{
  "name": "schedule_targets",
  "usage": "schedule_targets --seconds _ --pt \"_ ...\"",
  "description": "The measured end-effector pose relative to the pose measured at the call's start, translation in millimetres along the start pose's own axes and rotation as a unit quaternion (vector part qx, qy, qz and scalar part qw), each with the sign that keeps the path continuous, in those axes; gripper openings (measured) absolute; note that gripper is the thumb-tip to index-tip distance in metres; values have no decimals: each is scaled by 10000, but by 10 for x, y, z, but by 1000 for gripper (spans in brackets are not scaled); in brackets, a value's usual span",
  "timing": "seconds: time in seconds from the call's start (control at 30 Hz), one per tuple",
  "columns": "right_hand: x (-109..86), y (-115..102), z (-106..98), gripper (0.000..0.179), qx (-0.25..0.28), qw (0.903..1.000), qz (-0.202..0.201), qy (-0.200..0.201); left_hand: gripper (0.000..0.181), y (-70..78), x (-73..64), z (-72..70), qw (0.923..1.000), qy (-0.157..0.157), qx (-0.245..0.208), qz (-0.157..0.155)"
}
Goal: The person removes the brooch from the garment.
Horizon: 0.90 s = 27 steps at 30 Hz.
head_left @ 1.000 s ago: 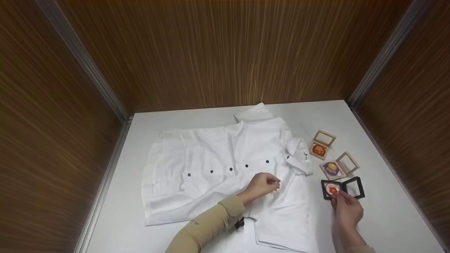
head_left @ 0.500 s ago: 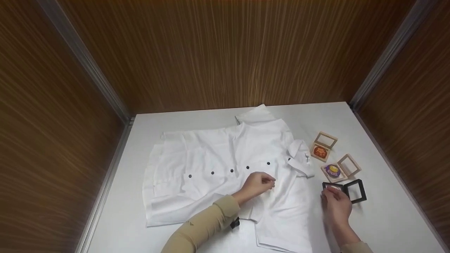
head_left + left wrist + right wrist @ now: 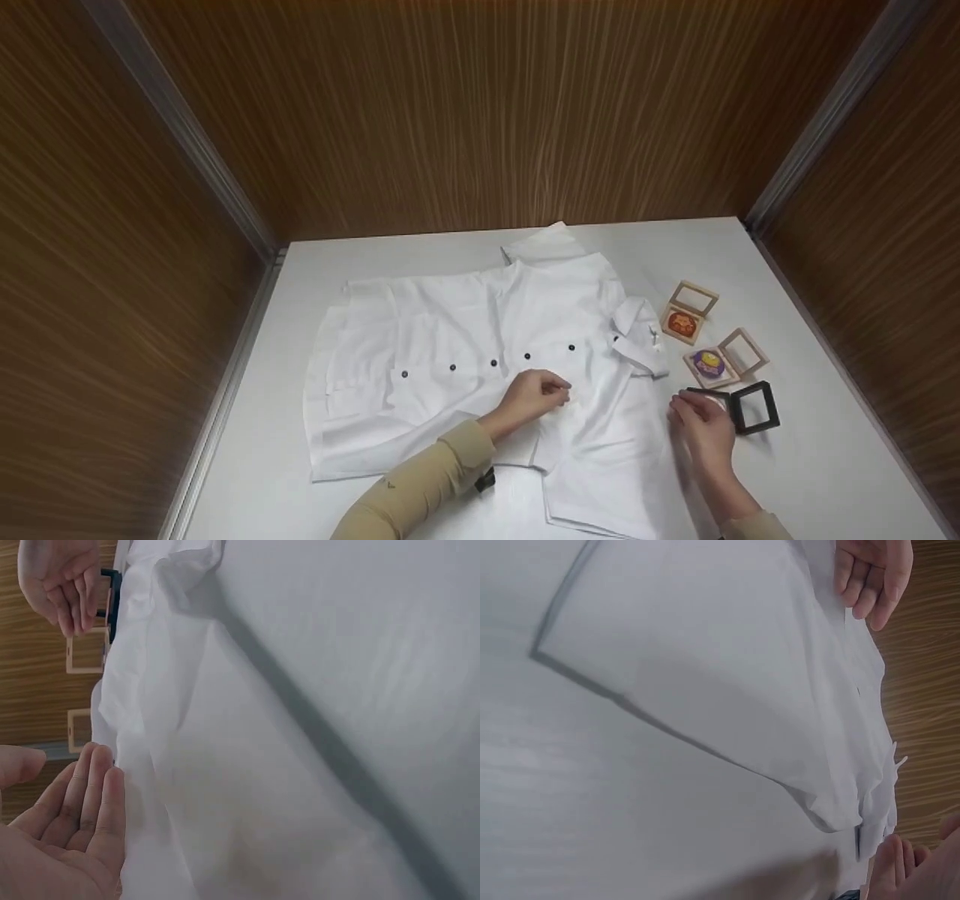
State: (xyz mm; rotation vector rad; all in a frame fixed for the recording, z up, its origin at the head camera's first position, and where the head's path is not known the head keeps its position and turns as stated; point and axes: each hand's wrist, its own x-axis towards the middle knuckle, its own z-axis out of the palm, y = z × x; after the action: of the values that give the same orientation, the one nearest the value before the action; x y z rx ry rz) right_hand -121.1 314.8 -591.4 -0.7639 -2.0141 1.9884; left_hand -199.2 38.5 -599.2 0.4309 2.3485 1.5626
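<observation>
A white short-sleeved shirt [image 3: 450, 322] with dark buttons lies spread on the table, collar to the right. Over its front hovers my left hand [image 3: 532, 397], holding nothing; the left wrist view has its fingers [image 3: 97, 799] extended and the thumb apart. My right hand [image 3: 705, 431] is beside the shirt, overlapping the left part of an opened black display case [image 3: 756, 409] and hiding most of the round badge inside. In the left wrist view the right hand [image 3: 64, 581] has loosely hanging fingers and nothing in them.
Two opened wooden cases stand behind the black one: one holds a purple and yellow badge [image 3: 708, 364], the other an orange-red badge [image 3: 682, 323]. Wood-grain panels [image 3: 480, 112] enclose the white table [image 3: 247, 450] at the back and sides.
My right hand has drawn left from the badge in the black case toward the shirt. The left hand has slid a little left over the shirt. The cases stay put.
</observation>
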Motion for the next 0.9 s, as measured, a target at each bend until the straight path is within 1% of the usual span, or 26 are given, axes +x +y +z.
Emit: schedule_targets --seconds 0.2,0.33,0.53,0.63,0.73,0.83,0.9 --pt "-43 -4 91 38 -162 9992 -73 -364 18 -58 -98 -95 9998 98 -165 -69" --pt "-73 -1 118 38 -296 9982 -61 -518 19 -80 -165 -160 9997 110 -223 -70" --pt "-39 -14 131 39 -604 9953 -33 -757 19 -126 -242 -261 9997 256 24 -6" --pt "3 -36 133 39 -853 9925 -10 -870 19 -147 -275 -313 9994 339 35 -23" --pt "43 -54 129 39 -903 9906 43 -1029 19 -166 -313 -368 9992 397 47 -22" --pt "73 -65 115 40 -1094 9867 79 -1203 19 -180 -360 -429 9991 414 121 -54" --pt "82 -65 91 40 -1316 9836 5 -1235 20 -186 -390 -463 9990 398 212 -63"
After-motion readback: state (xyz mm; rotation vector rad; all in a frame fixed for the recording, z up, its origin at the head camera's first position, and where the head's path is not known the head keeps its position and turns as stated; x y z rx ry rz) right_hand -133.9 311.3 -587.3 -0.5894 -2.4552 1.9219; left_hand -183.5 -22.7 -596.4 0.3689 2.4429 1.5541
